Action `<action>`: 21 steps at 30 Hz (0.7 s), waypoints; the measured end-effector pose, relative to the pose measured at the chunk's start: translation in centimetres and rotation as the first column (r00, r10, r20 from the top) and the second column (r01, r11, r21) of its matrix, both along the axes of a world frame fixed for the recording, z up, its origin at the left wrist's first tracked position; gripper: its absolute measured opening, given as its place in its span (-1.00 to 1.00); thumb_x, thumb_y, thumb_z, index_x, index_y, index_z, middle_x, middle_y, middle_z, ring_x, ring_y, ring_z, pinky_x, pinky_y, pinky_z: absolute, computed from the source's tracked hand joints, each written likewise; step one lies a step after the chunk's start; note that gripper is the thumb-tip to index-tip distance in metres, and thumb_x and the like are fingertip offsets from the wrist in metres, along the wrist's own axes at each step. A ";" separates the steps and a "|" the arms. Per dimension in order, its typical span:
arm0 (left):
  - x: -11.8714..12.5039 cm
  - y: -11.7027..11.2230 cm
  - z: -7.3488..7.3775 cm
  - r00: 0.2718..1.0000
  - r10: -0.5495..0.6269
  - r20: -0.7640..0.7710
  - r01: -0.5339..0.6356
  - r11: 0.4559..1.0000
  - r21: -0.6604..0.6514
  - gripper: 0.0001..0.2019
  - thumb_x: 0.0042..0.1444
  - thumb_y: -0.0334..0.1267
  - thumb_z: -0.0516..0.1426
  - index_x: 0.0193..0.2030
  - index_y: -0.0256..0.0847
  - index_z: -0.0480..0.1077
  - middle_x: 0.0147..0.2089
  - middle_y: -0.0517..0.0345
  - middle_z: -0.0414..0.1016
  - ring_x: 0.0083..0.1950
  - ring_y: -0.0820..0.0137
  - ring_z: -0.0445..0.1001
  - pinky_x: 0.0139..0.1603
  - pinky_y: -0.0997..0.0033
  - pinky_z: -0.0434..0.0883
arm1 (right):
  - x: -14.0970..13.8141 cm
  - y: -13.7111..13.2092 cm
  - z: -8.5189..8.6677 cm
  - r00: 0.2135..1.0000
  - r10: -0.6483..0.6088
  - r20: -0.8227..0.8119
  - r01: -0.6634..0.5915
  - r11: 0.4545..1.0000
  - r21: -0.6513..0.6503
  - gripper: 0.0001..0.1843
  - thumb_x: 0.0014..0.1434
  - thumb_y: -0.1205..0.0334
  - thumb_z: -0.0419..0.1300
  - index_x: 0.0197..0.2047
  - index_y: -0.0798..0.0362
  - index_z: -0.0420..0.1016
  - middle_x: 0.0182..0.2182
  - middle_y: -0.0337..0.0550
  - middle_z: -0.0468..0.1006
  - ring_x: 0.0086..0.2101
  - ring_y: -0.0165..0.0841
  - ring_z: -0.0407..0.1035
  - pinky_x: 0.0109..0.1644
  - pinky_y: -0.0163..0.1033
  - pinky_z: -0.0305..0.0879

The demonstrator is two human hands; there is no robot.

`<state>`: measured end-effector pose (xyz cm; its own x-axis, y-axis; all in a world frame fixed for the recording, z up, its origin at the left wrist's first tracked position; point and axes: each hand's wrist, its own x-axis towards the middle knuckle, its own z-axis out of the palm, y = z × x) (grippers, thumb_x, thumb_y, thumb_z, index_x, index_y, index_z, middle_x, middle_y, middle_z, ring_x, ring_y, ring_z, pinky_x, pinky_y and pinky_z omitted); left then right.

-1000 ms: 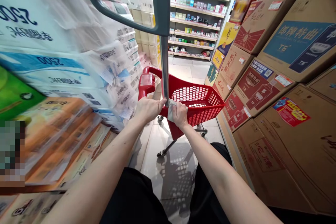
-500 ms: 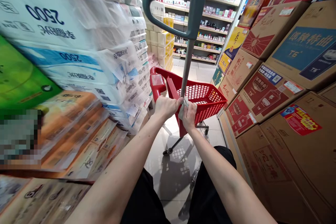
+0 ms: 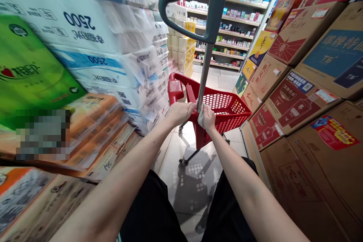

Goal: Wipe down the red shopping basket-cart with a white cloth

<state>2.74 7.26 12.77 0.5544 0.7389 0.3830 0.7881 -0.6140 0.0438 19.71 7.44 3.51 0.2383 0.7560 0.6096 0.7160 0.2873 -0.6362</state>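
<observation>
A red shopping cart (image 3: 224,92) with a perforated plastic basket stands in front of me. A metal pole (image 3: 205,68) rises from its near edge to a dark grey loop handle (image 3: 210,15). My left hand (image 3: 181,112) is closed at the cart's rim, just left of the pole's foot; its fingertips are partly hidden. Pinched in my right hand (image 3: 208,117) is a small pale cloth or tissue (image 3: 200,116), pressed against the pole's base from the right.
Stacked white paper packs (image 3: 85,22) line the left side, with a green pack (image 3: 34,72) and orange packs (image 3: 96,121) nearer. Cardboard cartons (image 3: 312,159) wall the right. Shelves of small goods (image 3: 227,30) stand beyond the cart. Tiled floor (image 3: 170,159) runs between.
The view has shifted slightly left, so the surroundings appear further right. My left thumb has drawn away from the cloth, and the right hand with the cloth sits slightly higher against the pole.
</observation>
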 end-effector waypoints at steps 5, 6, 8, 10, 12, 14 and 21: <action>-1.8 1.3 0.1 0.998 0.057 0.001 -0.057 0.998 0.015 -0.29 0.39 -0.04 -0.35 -0.47 -0.21 0.51 -0.36 -0.01 0.61 -0.16 0.26 0.56 0.25 0.06 0.17 | -0.3 -0.6 -0.3 0.998 0.014 -0.069 -0.015 1.000 -0.016 -0.54 0.42 0.10 -0.20 -0.22 0.07 0.48 -0.34 -0.07 0.56 -0.34 -0.28 0.42 -0.20 -0.20 0.24; -1.9 1.4 -0.1 0.997 0.080 -0.001 -0.080 0.996 0.025 -0.28 0.39 -0.06 -0.34 -0.51 -0.22 0.51 -0.40 -0.02 0.59 -0.19 0.27 0.56 0.27 0.06 0.16 | -0.5 -0.9 -0.4 0.998 0.018 -0.056 -0.018 1.000 0.007 -0.54 0.42 0.10 -0.21 -0.20 0.07 0.48 -0.32 -0.06 0.55 -0.31 -0.27 0.42 -0.16 -0.18 0.24; -1.9 1.3 -0.5 0.995 0.102 0.023 -0.103 0.994 0.043 -0.29 0.38 -0.08 -0.32 -0.53 -0.23 0.51 -0.44 -0.02 0.57 -0.22 0.29 0.56 0.28 0.08 0.15 | -1.1 -1.8 -0.8 1.000 0.006 -0.023 -0.005 0.998 0.060 -0.54 0.42 0.10 -0.22 -0.14 0.08 0.47 -0.30 -0.03 0.54 -0.26 -0.24 0.41 -0.08 -0.13 0.24; -1.8 1.1 -0.8 0.991 0.110 0.073 -0.114 0.992 0.046 -0.30 0.38 -0.10 -0.31 -0.53 -0.22 0.52 -0.45 -0.01 0.57 -0.23 0.30 0.55 0.30 0.08 0.14 | -2.1 -2.8 -1.3 1.000 -0.024 -0.003 0.024 0.994 0.106 -0.55 0.42 0.09 -0.21 -0.09 0.10 0.44 -0.26 0.01 0.52 -0.18 -0.19 0.38 0.01 -0.04 0.21; -1.6 0.9 -1.0 0.987 0.116 0.110 -0.121 0.992 0.045 -0.31 0.38 -0.11 -0.31 -0.55 -0.21 0.50 -0.47 0.00 0.56 -0.25 0.31 0.55 0.30 0.07 0.12 | -3.3 -3.7 -1.5 0.998 -0.060 -0.012 0.061 0.989 0.134 -0.58 0.41 0.09 -0.19 -0.02 0.12 0.40 -0.17 0.09 0.50 -0.09 -0.15 0.34 0.09 0.04 0.16; -1.4 0.7 -1.0 0.984 0.122 0.129 -0.129 0.991 0.042 -0.31 0.38 -0.11 -0.31 -0.58 -0.20 0.48 -0.49 0.02 0.56 -0.26 0.32 0.54 0.30 0.06 0.12 | -4.4 -4.3 -1.3 0.995 -0.092 -0.041 0.097 0.985 0.141 -0.59 0.41 0.08 -0.18 0.03 0.14 0.35 -0.09 0.15 0.48 -0.02 -0.11 0.31 0.14 0.08 0.13; -1.3 0.3 -1.0 0.983 0.111 0.145 -0.118 0.992 0.042 -0.32 0.38 -0.12 -0.31 -0.57 -0.21 0.48 -0.47 0.01 0.57 -0.25 0.33 0.54 0.29 0.10 0.17 | -5.8 -3.9 2.9 0.960 0.061 -0.275 -0.031 0.993 0.112 -0.61 0.43 0.06 -0.22 0.09 0.08 0.26 -0.10 0.08 0.53 -0.14 -0.20 0.44 -0.04 -0.07 0.32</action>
<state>1.47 7.59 11.77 0.4042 0.7724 0.4899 0.8414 -0.5240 0.1321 13.94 3.59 6.46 0.3757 0.7051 0.6014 0.5002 0.3919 -0.7721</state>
